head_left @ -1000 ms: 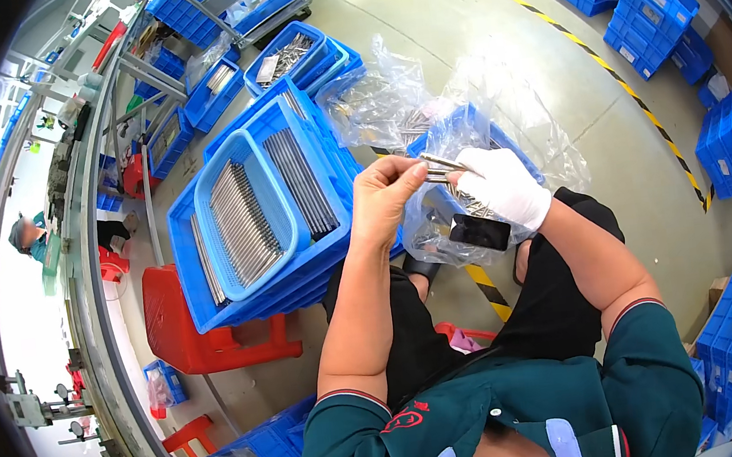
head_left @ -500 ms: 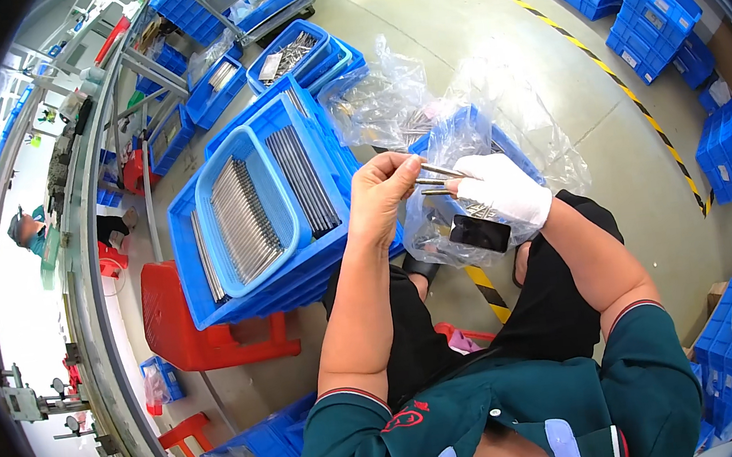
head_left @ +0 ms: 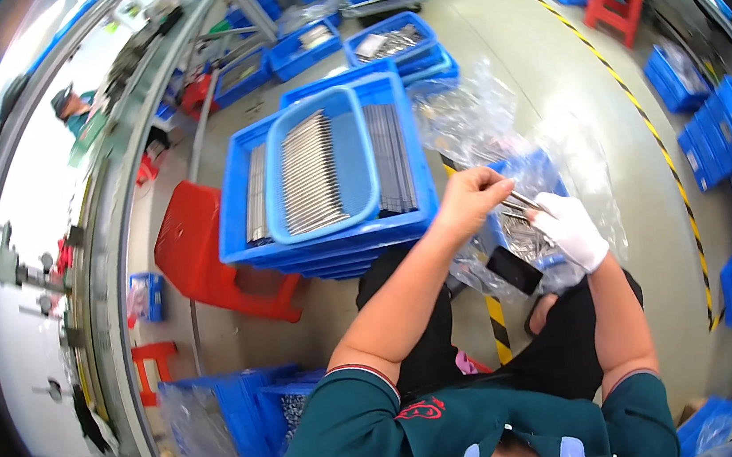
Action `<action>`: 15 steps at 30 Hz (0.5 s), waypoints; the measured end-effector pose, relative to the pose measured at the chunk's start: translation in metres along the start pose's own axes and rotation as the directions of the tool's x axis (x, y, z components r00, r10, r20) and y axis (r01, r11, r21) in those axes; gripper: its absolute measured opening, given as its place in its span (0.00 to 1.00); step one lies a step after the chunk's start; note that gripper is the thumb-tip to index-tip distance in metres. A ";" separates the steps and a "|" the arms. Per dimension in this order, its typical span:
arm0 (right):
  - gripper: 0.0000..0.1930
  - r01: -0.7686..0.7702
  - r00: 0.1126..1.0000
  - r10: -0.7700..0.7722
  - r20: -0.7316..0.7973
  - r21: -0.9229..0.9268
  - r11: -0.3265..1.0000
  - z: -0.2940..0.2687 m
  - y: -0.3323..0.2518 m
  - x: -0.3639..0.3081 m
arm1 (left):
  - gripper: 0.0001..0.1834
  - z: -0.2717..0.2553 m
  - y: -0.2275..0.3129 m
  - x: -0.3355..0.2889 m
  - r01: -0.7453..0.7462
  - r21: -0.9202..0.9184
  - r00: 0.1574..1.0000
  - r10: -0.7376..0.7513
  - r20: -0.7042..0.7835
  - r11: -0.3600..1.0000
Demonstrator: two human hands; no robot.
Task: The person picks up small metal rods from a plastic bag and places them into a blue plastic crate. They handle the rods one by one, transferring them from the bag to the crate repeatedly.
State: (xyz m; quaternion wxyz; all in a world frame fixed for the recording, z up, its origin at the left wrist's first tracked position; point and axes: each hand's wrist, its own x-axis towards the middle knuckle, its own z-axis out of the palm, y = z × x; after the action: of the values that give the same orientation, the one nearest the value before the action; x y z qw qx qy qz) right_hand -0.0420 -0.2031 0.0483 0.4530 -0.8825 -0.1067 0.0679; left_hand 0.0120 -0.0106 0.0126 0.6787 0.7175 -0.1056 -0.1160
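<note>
My left hand, bare, is closed in a pinch at the upper ends of a few thin metal rods. My right hand, in a white glove, closes its fingers on the lower ends of the same rods. Just below the hands stands a blue crate, lined with clear plastic and holding several loose metal rods. At its near edge rests a black phone-like slab. To the left, a light blue basket contains a neat row of silver rods.
The basket sits on a stacked blue crate with dark rods beside it. A red stool stands left of the stack. Clear plastic bags spread past the crate. More blue crates line the right side.
The view has turned, so the crates and basket appear shifted right and upward. Both hands still hold the rods, which lie closer together between them now.
</note>
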 end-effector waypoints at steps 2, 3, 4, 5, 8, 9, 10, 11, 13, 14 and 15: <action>0.11 0.018 0.999 -0.014 -0.050 0.081 0.997 -0.010 0.017 0.004 | 0.14 -0.007 -0.004 0.003 -0.040 0.008 0.989 0.041 -0.145 0.999; 0.11 0.015 0.995 0.000 -0.099 0.155 0.988 -0.017 0.025 0.007 | 0.14 -0.008 -0.007 0.006 -0.049 -0.067 0.984 0.037 -0.172 0.997; 0.10 -0.054 0.987 0.090 -0.134 0.253 0.966 -0.021 0.014 0.011 | 0.14 -0.008 -0.010 0.005 -0.056 0.010 0.986 0.057 -0.156 0.998; 0.10 -0.060 0.988 0.098 -0.123 0.279 0.958 -0.026 0.002 0.016 | 0.14 -0.006 -0.010 0.002 -0.062 0.087 0.988 0.074 -0.133 0.994; 0.10 0.066 0.991 -0.043 -0.123 0.190 0.980 -0.028 -0.039 0.041 | 0.14 0.002 -0.013 -0.006 -0.059 0.305 0.998 0.060 0.006 0.950; 0.10 0.113 0.991 -0.106 -0.081 0.076 0.991 -0.024 -0.058 0.052 | 0.14 0.005 -0.009 -0.009 -0.051 0.363 0.998 0.037 0.046 0.930; 0.10 0.172 0.985 -0.173 -0.027 -0.028 0.985 -0.014 -0.084 0.064 | 0.14 0.005 -0.016 -0.009 -0.090 0.381 0.996 0.075 0.054 0.920; 0.10 0.235 0.972 -0.233 0.029 -0.127 0.964 -0.002 -0.108 0.077 | 0.14 0.004 -0.023 -0.010 -0.130 0.401 0.991 0.113 0.066 0.907; 0.10 0.421 0.907 -0.419 0.044 -0.119 0.899 0.028 -0.134 0.104 | 0.14 0.004 -0.016 -0.015 -0.124 0.396 0.991 0.095 0.092 0.910; 0.10 0.483 0.875 -0.468 0.121 -0.188 0.855 0.042 -0.141 0.126 | 0.13 0.007 -0.017 -0.015 -0.143 0.401 0.988 0.110 0.105 0.905; 0.10 0.540 0.841 -0.502 0.201 -0.260 0.801 0.054 -0.145 0.150 | 0.13 0.011 -0.016 -0.013 -0.170 0.398 0.984 0.130 0.124 0.901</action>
State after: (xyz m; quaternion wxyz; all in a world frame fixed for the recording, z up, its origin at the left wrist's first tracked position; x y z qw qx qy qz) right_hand 0.0730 -0.0411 0.1318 0.3043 -0.8724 -0.3818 -0.0230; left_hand -0.0039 -0.0160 -0.0039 0.5154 0.8265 -0.2143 -0.0727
